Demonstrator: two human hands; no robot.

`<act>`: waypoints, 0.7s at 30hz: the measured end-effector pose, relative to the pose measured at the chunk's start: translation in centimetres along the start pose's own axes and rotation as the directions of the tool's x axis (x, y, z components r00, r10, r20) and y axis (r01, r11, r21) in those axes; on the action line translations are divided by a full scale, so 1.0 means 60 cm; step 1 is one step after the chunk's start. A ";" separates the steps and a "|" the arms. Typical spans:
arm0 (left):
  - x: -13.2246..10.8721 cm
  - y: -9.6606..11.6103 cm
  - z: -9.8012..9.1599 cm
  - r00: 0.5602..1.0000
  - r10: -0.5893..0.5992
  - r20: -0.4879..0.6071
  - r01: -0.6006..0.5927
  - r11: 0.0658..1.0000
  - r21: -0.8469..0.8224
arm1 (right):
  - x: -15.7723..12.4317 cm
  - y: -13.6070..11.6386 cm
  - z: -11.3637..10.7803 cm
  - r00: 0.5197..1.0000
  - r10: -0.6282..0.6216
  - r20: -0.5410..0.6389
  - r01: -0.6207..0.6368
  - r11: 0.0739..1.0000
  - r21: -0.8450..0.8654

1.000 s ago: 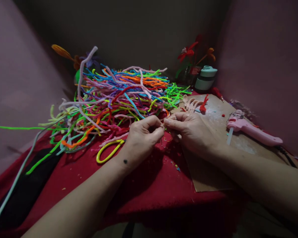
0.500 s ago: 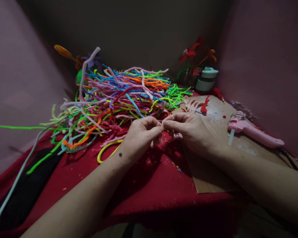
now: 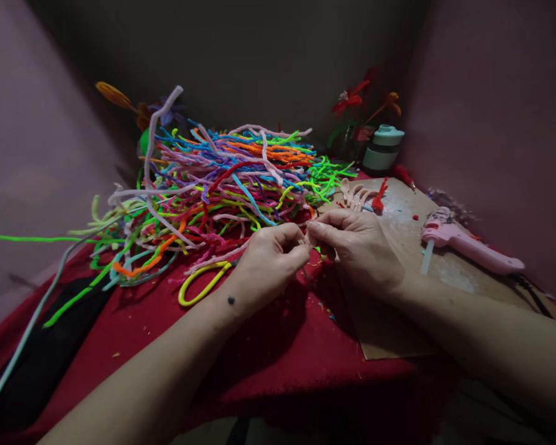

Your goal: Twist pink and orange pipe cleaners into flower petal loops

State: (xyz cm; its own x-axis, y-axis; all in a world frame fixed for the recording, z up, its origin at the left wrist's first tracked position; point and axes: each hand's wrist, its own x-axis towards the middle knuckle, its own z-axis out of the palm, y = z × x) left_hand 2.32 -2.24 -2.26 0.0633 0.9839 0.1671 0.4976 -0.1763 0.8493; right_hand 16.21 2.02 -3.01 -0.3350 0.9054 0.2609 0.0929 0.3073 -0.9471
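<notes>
My left hand (image 3: 278,250) and my right hand (image 3: 354,244) meet over the front of the table, thumbs and fingertips pinched together. Between them is a small pale pipe cleaner (image 3: 304,243), mostly hidden by the fingers. Just behind the hands spreads a big heap of coloured pipe cleaners (image 3: 241,161). A yellow loop handle (image 3: 181,290) lies by my left wrist; what it belongs to is covered by that hand. Beyond my right hand, curled pale pink pipe cleaner pieces (image 3: 356,194) and a red one (image 3: 379,196) rest on a cardboard sheet (image 3: 398,337).
A pink glue gun (image 3: 472,247) with a glue stick beneath its nose lies on the cardboard at right. At the back stand a mint-lidded container (image 3: 383,148) and red flowers (image 3: 351,99). A pale cable (image 3: 32,337) crosses the red cloth (image 3: 148,364) at left.
Both hands stay pinched together, with my left hand shifted slightly right and its fingers turned a little. More of the yellow loop handle shows. The whole view has moved slightly.
</notes>
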 end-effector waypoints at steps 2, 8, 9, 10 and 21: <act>-0.002 0.002 0.002 0.997 0.071 -0.027 -0.069 0.994 0.089 | -0.001 -0.003 0.000 1.000 0.012 0.004 -0.012 1.000 0.028; 0.000 0.007 -0.003 0.998 -0.059 0.006 0.059 0.993 -0.098 | 0.003 -0.006 -0.002 0.998 0.053 0.047 -0.058 0.991 0.122; 0.001 0.008 -0.004 0.996 -0.086 0.017 0.087 0.987 -0.136 | 0.005 -0.006 -0.003 0.996 0.063 0.070 -0.071 0.990 0.123; 0.001 0.008 -0.005 0.994 -0.108 0.026 0.111 0.980 -0.166 | 0.007 -0.005 -0.004 0.993 0.072 0.090 -0.083 0.989 0.124; 0.004 -0.003 -0.010 0.979 -0.175 0.100 0.196 0.945 -0.260 | 0.008 -0.001 -0.003 0.999 -0.028 0.019 0.028 0.999 0.025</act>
State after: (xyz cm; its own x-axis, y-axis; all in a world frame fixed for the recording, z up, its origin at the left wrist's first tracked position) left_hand 1.72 -1.99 -2.10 0.0612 0.9975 -0.0354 0.2578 0.0184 0.9660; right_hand 16.20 2.48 -2.78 -0.3556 0.8904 0.2839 0.0605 0.3251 -0.9437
